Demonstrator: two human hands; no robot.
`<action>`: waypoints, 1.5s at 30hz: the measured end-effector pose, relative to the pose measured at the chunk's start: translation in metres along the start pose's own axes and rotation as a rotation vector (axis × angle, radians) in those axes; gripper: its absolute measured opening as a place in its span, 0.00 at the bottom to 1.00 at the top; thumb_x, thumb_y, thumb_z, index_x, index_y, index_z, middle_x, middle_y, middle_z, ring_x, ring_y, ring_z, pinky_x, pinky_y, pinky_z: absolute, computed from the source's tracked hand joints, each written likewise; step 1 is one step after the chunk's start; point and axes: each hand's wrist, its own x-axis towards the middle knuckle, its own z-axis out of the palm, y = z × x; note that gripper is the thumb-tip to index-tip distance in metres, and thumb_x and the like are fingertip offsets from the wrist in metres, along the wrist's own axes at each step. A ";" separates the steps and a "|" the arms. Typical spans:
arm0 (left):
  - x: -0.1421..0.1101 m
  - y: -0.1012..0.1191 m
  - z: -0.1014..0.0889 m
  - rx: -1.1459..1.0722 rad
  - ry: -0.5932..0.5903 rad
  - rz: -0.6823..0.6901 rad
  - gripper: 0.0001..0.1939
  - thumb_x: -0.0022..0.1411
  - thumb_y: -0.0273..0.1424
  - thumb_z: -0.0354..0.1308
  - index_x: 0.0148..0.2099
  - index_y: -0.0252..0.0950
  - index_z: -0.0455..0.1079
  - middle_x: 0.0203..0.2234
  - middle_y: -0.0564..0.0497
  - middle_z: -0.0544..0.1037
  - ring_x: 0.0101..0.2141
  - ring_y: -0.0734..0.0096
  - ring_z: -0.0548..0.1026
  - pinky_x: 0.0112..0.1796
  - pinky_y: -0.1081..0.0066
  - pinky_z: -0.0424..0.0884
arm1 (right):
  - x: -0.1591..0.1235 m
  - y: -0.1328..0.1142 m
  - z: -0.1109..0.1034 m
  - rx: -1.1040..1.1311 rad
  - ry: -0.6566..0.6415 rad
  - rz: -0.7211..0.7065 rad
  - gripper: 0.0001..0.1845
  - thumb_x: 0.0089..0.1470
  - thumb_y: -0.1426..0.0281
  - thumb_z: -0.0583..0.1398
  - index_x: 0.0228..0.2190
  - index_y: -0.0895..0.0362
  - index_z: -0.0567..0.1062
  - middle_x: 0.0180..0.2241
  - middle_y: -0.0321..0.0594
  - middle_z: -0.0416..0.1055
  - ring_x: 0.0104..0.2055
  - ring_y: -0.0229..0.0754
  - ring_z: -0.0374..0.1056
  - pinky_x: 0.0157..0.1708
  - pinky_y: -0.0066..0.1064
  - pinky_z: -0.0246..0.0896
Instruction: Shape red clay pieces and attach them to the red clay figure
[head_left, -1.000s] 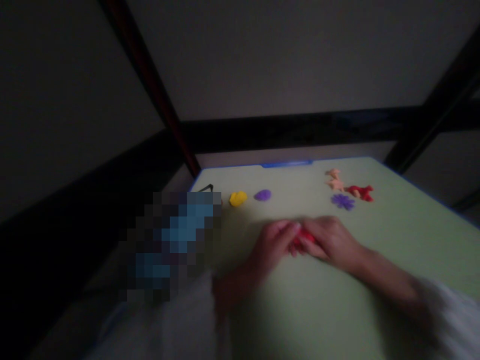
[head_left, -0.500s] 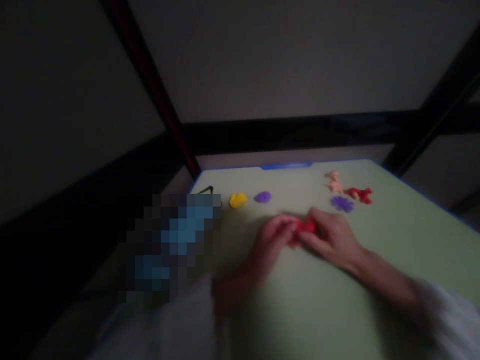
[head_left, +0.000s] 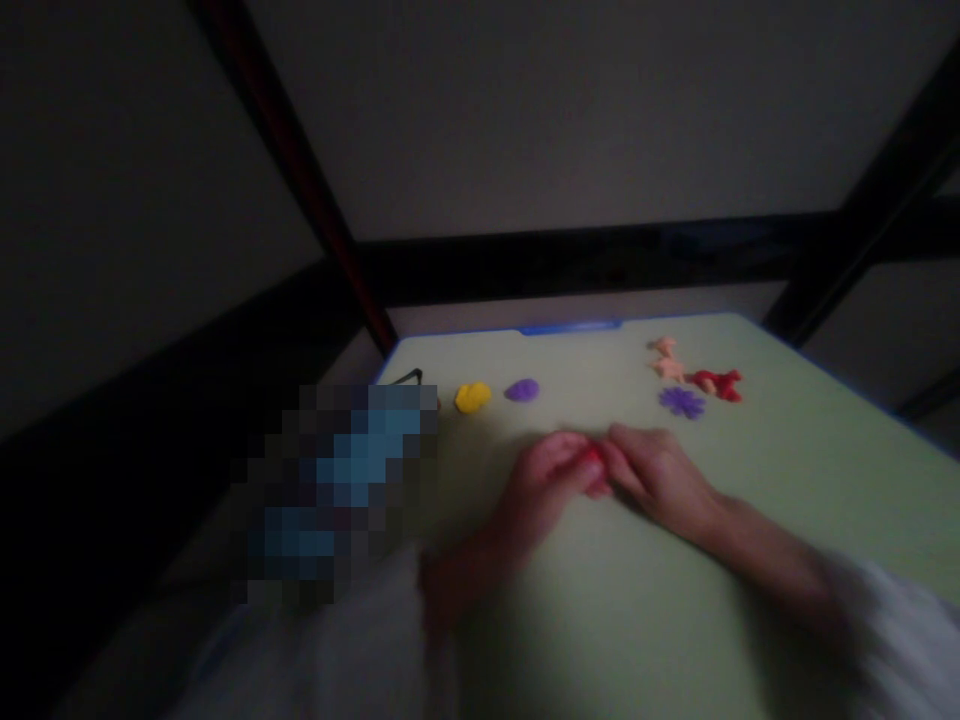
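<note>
A small red piece of modelling clay (head_left: 594, 457) shows between my two hands, above the pale green tabletop. My left hand (head_left: 551, 475) is curled around it with the thumb pressed on top. From the other side my right hand (head_left: 658, 465) closes on the clay, its thumb and bent fingers against the left fingertips. Most of the red piece is hidden by the fingers, and its shape cannot be made out.
Beyond my hands lie a yellow lump (head_left: 473, 397) and a purple lump (head_left: 523, 390). Farther right are a purple flower-like piece (head_left: 682, 402), peach pieces (head_left: 667, 368) and a red shape (head_left: 727, 385). The pale table (head_left: 615, 620) has a blue edge. At left is a blurred-out area (head_left: 345, 470).
My right hand has closed in on the left one, and less of the red clay shows between them. The pieces on the table keep their places.
</note>
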 end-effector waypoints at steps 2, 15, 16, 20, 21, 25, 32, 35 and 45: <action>0.000 0.000 0.000 -0.006 -0.012 -0.001 0.09 0.51 0.31 0.60 0.34 0.32 0.67 0.26 0.51 0.73 0.27 0.74 0.70 0.33 0.72 0.64 | -0.001 0.000 0.001 0.002 -0.016 -0.002 0.16 0.59 0.67 0.47 0.20 0.56 0.61 0.16 0.33 0.62 0.17 0.32 0.56 0.20 0.24 0.49; 0.003 -0.007 -0.007 0.009 0.141 0.104 0.14 0.48 0.27 0.62 0.40 0.33 0.70 0.38 0.46 0.76 0.39 0.70 0.73 0.43 0.69 0.67 | 0.004 0.003 -0.004 0.156 0.068 0.243 0.21 0.60 0.59 0.43 0.20 0.55 0.57 0.16 0.32 0.59 0.19 0.35 0.57 0.21 0.27 0.51; 0.003 -0.007 -0.007 0.006 0.152 0.098 0.15 0.48 0.27 0.63 0.41 0.32 0.70 0.39 0.45 0.76 0.40 0.69 0.73 0.44 0.68 0.67 | 0.004 0.003 -0.003 0.152 0.055 0.246 0.21 0.59 0.59 0.43 0.19 0.55 0.57 0.16 0.32 0.59 0.19 0.35 0.57 0.21 0.27 0.51; 0.003 -0.006 -0.004 0.020 0.170 0.068 0.14 0.49 0.30 0.62 0.40 0.31 0.71 0.37 0.44 0.77 0.38 0.67 0.74 0.45 0.64 0.68 | 0.004 0.000 -0.002 0.154 0.020 0.273 0.20 0.59 0.59 0.45 0.19 0.55 0.58 0.15 0.32 0.58 0.17 0.34 0.55 0.19 0.26 0.48; 0.003 -0.005 -0.003 0.028 0.169 0.059 0.14 0.48 0.30 0.62 0.39 0.31 0.71 0.36 0.44 0.77 0.38 0.66 0.74 0.45 0.63 0.68 | 0.004 -0.001 -0.001 0.159 0.027 0.273 0.20 0.59 0.60 0.45 0.19 0.55 0.58 0.14 0.31 0.58 0.17 0.34 0.55 0.19 0.26 0.48; 0.000 -0.002 0.001 0.049 0.154 0.022 0.11 0.46 0.27 0.63 0.36 0.31 0.71 0.32 0.46 0.77 0.35 0.66 0.75 0.43 0.63 0.69 | 0.004 -0.001 0.001 0.198 0.054 0.247 0.18 0.57 0.63 0.48 0.17 0.55 0.57 0.13 0.29 0.54 0.16 0.32 0.51 0.18 0.25 0.46; -0.004 0.002 0.008 -0.025 0.106 -0.016 0.08 0.46 0.23 0.61 0.32 0.32 0.68 0.28 0.52 0.74 0.29 0.72 0.75 0.38 0.67 0.71 | 0.003 -0.002 0.003 0.237 0.025 0.215 0.17 0.56 0.66 0.49 0.17 0.55 0.55 0.13 0.28 0.53 0.16 0.31 0.50 0.18 0.25 0.46; -0.003 0.001 0.007 -0.024 0.151 0.007 0.11 0.44 0.23 0.63 0.33 0.32 0.67 0.30 0.52 0.74 0.32 0.71 0.75 0.40 0.67 0.70 | 0.004 -0.004 0.002 0.258 0.010 0.234 0.17 0.57 0.65 0.47 0.18 0.55 0.56 0.14 0.29 0.54 0.17 0.32 0.52 0.18 0.24 0.47; -0.001 0.005 0.004 0.020 0.262 0.022 0.18 0.41 0.21 0.64 0.38 0.33 0.68 0.33 0.50 0.76 0.34 0.73 0.75 0.36 0.74 0.69 | 0.007 -0.004 -0.002 0.480 -0.028 0.416 0.21 0.57 0.57 0.47 0.19 0.55 0.57 0.16 0.28 0.52 0.19 0.32 0.51 0.19 0.25 0.46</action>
